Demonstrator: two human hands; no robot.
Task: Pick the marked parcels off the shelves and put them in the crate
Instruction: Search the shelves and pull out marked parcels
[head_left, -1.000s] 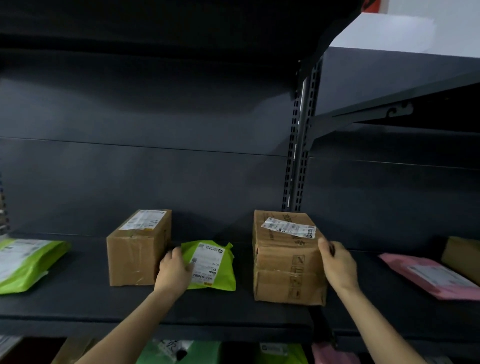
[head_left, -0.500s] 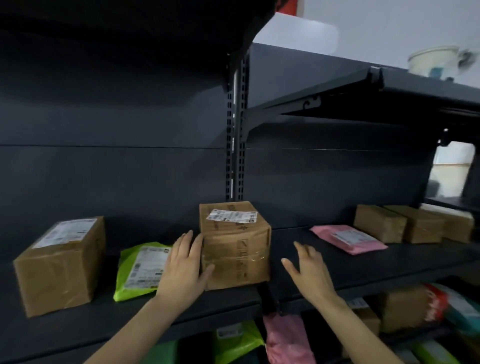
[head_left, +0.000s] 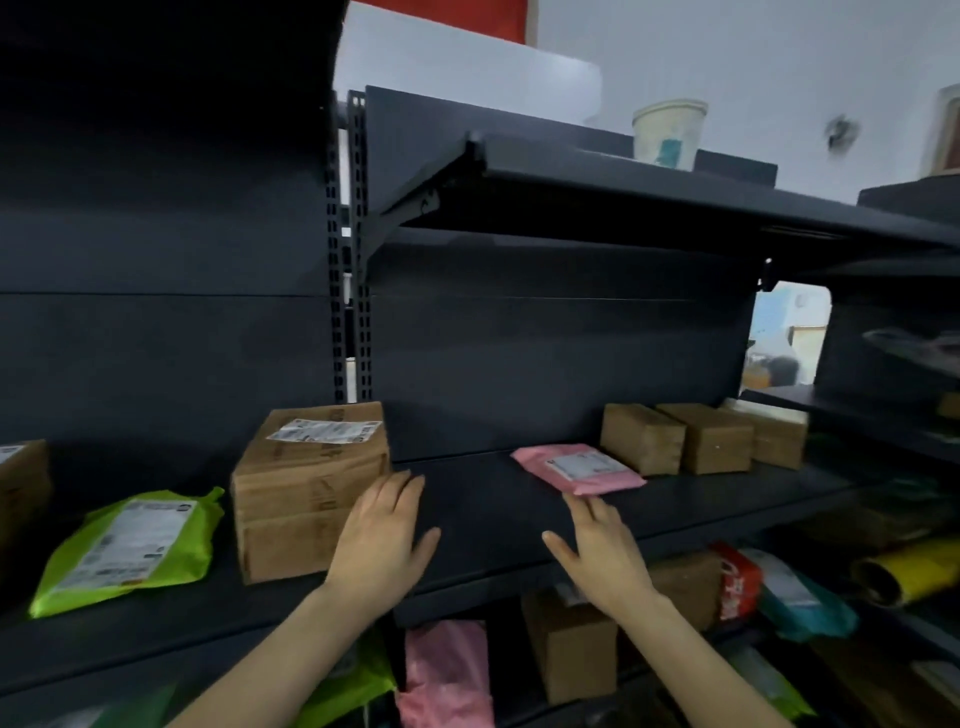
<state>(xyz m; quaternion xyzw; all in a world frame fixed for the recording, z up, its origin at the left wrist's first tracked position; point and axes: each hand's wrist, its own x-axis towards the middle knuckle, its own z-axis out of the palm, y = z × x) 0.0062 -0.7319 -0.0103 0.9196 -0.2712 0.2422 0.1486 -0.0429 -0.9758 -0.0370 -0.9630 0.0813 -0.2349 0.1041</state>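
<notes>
A pale paper cup (head_left: 669, 132) with a teal mark stands upright on the top shelf (head_left: 675, 192), up to my right. Behind it is a plain white wall (head_left: 779, 57). A small fixture (head_left: 841, 132) hangs on that wall, too blurred for me to make out. At the upper edge of my view a red panel (head_left: 447, 18) sits above a white block (head_left: 467, 67). Further right, a gap (head_left: 789, 332) gives onto a bright, blurred room. Low on my right a yellow roll (head_left: 919, 566) lies on its side, its dark open end turned toward me.
</notes>
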